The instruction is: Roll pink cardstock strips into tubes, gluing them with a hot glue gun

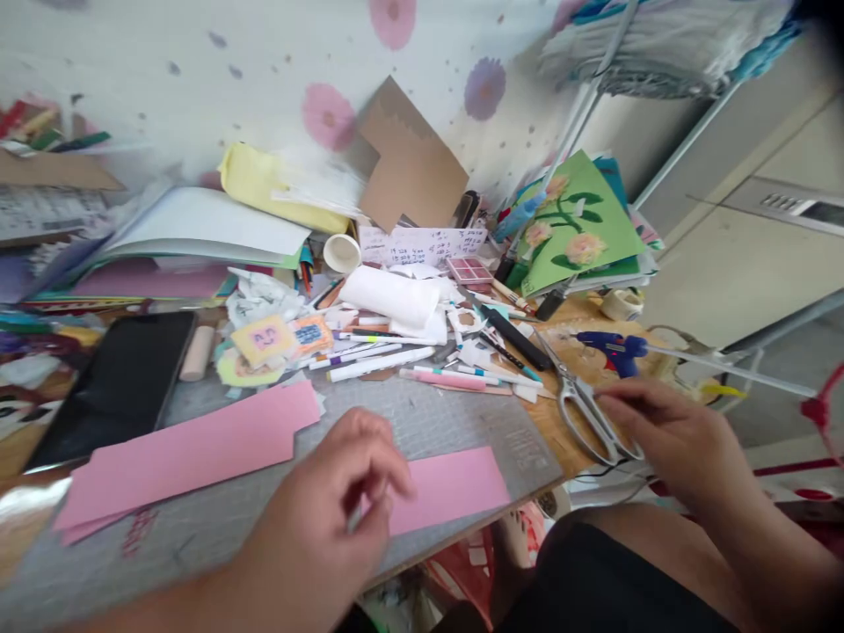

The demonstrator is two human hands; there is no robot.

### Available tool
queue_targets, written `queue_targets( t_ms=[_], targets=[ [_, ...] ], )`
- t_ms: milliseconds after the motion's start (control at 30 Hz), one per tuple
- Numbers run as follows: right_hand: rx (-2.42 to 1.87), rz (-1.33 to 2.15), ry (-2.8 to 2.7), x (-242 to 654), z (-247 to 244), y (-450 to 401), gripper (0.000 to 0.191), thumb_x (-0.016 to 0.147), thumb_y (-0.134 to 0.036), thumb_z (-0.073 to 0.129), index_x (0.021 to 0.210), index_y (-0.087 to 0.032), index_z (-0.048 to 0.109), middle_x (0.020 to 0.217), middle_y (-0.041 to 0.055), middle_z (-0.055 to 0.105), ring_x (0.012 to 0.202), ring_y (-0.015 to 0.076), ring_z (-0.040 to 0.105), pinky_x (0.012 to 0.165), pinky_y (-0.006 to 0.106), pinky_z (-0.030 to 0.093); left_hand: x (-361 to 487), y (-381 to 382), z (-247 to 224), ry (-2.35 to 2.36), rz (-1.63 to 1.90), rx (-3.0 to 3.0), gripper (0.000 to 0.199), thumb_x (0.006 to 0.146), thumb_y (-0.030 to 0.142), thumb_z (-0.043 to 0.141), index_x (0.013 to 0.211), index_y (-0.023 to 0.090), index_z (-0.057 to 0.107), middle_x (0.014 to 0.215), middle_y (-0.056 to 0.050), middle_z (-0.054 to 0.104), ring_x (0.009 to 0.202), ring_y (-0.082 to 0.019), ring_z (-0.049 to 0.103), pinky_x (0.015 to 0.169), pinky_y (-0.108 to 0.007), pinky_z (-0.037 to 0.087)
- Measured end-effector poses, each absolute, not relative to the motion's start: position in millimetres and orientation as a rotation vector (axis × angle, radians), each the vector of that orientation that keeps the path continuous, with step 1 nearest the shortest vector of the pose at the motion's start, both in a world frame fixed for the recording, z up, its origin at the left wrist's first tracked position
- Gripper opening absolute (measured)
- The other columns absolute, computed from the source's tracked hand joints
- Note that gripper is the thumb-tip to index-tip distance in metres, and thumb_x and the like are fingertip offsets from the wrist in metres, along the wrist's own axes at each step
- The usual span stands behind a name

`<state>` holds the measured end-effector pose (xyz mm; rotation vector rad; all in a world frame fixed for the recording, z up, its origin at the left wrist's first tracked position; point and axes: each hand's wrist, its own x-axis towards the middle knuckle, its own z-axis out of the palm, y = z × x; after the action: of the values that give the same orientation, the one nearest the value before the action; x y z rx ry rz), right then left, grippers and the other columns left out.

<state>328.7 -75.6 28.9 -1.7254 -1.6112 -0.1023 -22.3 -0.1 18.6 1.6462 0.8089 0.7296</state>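
Note:
My left hand [330, 501] hovers over a short pink paper strip [454, 488] at the front edge of the cutting mat [422, 422]. Its fingers are loosely curled, with a gap between thumb and forefinger and nothing seen between them. At the right, the fingertips of my right hand [665, 435] close at the handle of a pair of scissors [580, 404]. The scissors point away from me, their handle loops reaching the table's edge. Longer pink paper strips [198, 448] lie overlapped on the mat's left side.
A black phone [119, 378] lies at the left. Behind the mat are scattered pens [382, 360], a white paper roll [389, 294] and paper scraps. A blue glue gun [610, 349] sits beyond the scissors. A green flower card [580, 220] leans at the back right.

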Motion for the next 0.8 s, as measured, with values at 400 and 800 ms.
queue_targets(
  t_ms=[400,800],
  targets=[
    [-1.026,0.532,-1.836,157,32,-35,0.018,0.082,-0.010,0.064,0.096,-0.021,0.067,0.083,0.0008,0.066,0.077,0.0116,0.063,0.072,0.025,0.054,-13,7,26,0.518,0.658,0.710,0.026,0.071,0.009,0.067,0.093,0.019,0.056,0.083,0.000,0.059,0.075,-0.010,0.053,0.082,-0.030,0.043],
    [-1.003,0.019,-1.934,152,33,-43,0.018,0.086,-0.010,0.060,0.101,-0.020,0.066,0.083,0.0029,0.065,0.071,0.0111,0.062,0.060,0.021,0.051,-12,4,26,0.507,0.701,0.559,0.028,0.065,0.008,0.079,0.082,0.016,0.059,0.079,0.003,0.055,0.072,-0.008,0.056,0.072,-0.021,0.046]
  ],
)
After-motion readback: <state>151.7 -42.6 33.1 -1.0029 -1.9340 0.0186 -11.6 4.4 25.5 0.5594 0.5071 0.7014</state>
